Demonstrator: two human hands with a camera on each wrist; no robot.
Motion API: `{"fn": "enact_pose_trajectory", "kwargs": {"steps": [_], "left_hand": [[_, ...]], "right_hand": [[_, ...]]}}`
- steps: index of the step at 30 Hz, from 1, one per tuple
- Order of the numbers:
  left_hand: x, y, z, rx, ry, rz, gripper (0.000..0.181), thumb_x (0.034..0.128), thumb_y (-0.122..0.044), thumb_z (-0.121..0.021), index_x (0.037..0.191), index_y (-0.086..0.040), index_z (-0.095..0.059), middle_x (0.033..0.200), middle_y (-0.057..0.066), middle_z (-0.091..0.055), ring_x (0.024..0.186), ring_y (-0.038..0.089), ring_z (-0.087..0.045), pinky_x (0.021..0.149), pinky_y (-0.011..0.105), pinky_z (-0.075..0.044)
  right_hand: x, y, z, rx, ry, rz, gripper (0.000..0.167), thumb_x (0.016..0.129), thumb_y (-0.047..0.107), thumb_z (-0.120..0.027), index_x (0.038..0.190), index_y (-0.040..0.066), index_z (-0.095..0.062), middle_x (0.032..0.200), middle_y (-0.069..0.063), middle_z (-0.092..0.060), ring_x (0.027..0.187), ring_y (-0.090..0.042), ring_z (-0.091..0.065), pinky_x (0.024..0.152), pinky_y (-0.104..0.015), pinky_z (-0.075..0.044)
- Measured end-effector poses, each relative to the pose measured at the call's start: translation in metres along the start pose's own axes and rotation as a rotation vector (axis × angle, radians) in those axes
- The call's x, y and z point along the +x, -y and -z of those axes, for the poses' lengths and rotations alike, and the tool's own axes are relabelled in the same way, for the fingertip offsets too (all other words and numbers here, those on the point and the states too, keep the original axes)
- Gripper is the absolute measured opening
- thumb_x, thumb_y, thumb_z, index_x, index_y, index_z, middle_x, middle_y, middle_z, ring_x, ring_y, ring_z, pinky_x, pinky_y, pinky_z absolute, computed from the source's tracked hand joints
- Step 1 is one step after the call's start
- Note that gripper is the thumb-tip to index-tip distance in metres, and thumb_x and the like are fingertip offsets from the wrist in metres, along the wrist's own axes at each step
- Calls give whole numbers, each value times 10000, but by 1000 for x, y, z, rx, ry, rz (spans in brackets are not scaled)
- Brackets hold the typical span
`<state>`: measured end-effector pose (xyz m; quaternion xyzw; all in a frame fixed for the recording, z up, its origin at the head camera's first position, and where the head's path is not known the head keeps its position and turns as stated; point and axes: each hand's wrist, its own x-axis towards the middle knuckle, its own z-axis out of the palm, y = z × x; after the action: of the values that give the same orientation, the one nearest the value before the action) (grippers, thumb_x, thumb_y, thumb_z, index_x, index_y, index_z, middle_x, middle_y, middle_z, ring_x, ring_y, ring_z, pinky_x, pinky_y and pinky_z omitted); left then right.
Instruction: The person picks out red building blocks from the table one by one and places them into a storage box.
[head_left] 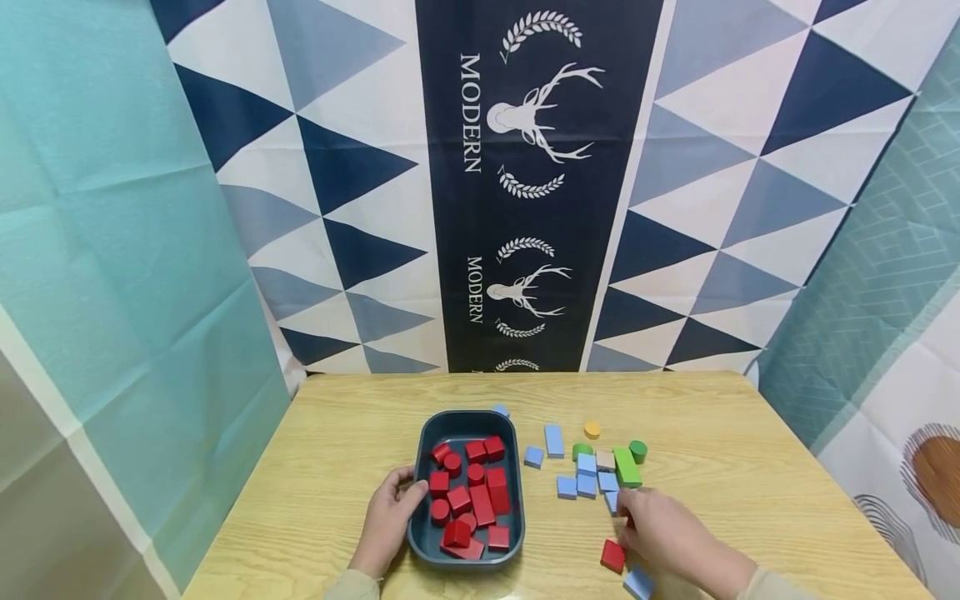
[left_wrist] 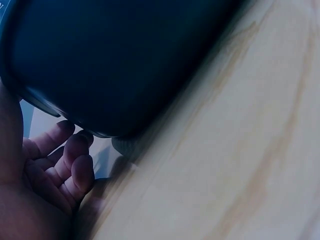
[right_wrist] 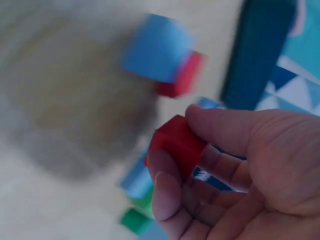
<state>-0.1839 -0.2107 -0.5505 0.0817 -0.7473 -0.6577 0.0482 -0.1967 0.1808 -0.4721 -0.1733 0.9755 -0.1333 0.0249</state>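
A dark blue plastic bin (head_left: pixel 467 565) holds many red wooden blocks (head_left: pixel 482 506), cubes, cylinders and longer bars. My left hand (head_left: pixel 390 512) grips its left rim, thumb over the edge; in the left wrist view the fingers (left_wrist: pixel 75 147) curl against the bin's outer wall. Over the right part of the table, my right hand (head_left: pixel 671 533) pinches a red block (right_wrist: pixel 177 142) between thumb and fingers. That block is hidden by the hand in the head view. Close to this hand, another red block (head_left: pixel 612 556) and a blue block (head_left: pixel 639 582) lie on the wood.
Right of the bin lie several light blue blocks (head_left: pixel 554 442), a green bar (head_left: pixel 627 467), green cylinders (head_left: pixel 637 451), a plain wooden block (head_left: pixel 604 461) and a yellow cylinder (head_left: pixel 592 429). One blue block (head_left: pixel 501 410) sits behind the bin's far corner. Patterned cloth (head_left: pixel 367 200) hangs behind the table.
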Motion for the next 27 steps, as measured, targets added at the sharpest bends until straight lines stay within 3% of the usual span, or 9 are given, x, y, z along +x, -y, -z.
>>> {"fn": "enact_pose_trajectory", "kwargs": {"steps": [4, 8, 16, 22, 27], "left_hand": [[0, 1, -1, 2, 3, -4, 453, 1052, -276, -651, 1390, 23, -610, 1268, 201, -706, 978, 172, -671, 803, 243, -595], [1, 2, -1, -3, 2, -5, 449, 1051, -277, -656, 1384, 21, -614, 1259, 198, -713, 985, 178, -678, 805, 242, -594], [2, 1, 0, 5, 5, 3, 462, 1048, -291, -659, 1396, 8, -610, 1281, 183, -704, 1006, 193, -663, 813, 236, -586], [1, 1, -1, -3, 3, 5, 457, 1046, -282, -660, 1392, 13, -612, 1292, 188, -702, 1016, 191, -667, 820, 235, -588], [1, 1, 0, 5, -1, 6, 455, 1045, -281, -659, 1390, 13, -614, 1274, 187, -706, 994, 192, -665, 804, 243, -590]], "right_hand": [[5, 25, 22, 34, -81, 116, 160, 898, 88, -825, 1008, 119, -712, 863, 40, -659, 756, -84, -540, 646, -261, -518], [14, 58, 32, 81, -119, 257, 316, 915, 141, -844, 1205, 99, -726, 1079, -27, -762, 908, -120, -666, 771, -321, -616], [49, 113, 9, 124, -26, 386, 361, 941, 259, -833, 1264, 134, -734, 1150, -5, -776, 986, -146, -669, 847, -354, -601], [66, 131, -17, -63, 66, 442, 304, 900, 304, -870, 1165, 195, -769, 1040, 47, -785, 927, -117, -660, 885, -349, -529], [75, 139, -28, -194, 30, 430, 252, 867, 269, -896, 1061, 174, -766, 838, 55, -750, 799, -112, -654, 796, -321, -477]]}}
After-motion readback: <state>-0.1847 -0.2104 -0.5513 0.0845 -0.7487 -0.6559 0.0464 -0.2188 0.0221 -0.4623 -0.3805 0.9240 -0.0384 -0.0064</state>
